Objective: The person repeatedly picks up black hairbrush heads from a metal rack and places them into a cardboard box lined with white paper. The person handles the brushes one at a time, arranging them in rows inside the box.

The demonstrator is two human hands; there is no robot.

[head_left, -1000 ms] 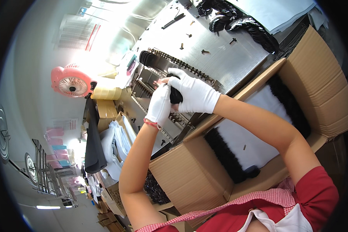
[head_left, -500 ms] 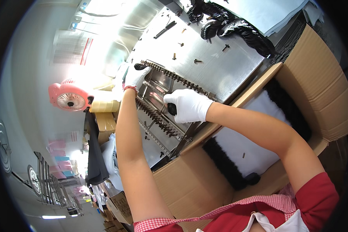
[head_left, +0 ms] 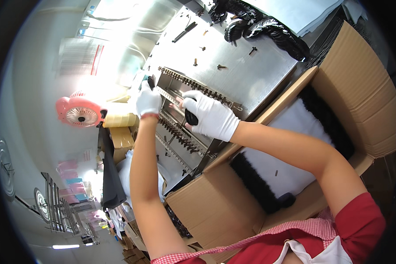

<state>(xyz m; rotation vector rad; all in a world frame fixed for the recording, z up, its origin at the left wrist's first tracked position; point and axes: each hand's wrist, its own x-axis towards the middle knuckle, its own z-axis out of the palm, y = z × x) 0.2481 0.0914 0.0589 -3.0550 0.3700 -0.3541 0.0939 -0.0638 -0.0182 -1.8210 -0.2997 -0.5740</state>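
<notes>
A metal frame point(head_left: 176, 118) with rows of small dark pegs lies on the steel table. My left hand point(head_left: 148, 100), in a white glove with a red cuff edge, is at the frame's far left end. Its fingers are closed around a small black piece point(head_left: 151, 82) that sticks out past them. Over the middle of the frame, my right hand point(head_left: 212, 115), also white-gloved, is closed on a dark black piece point(head_left: 191, 118). A pale, narrow toothed strip point(head_left: 168, 95) runs between the two hands; whether either hand touches it, I cannot tell.
Small brass-coloured and dark bolts point(head_left: 221, 67) and a black pen point(head_left: 185, 32) lie on the steel table point(head_left: 259, 75). Shiny black bundles point(head_left: 277, 37) rest at the back. An open cardboard box point(head_left: 220, 200) stands nearest me, holding white sheets with fuzzy black edges. A pink fan point(head_left: 80, 110) is at left.
My left hand has shifted slightly left and down, turning its back toward me. My right hand has moved a little left and up, still closed on the black piece.
</notes>
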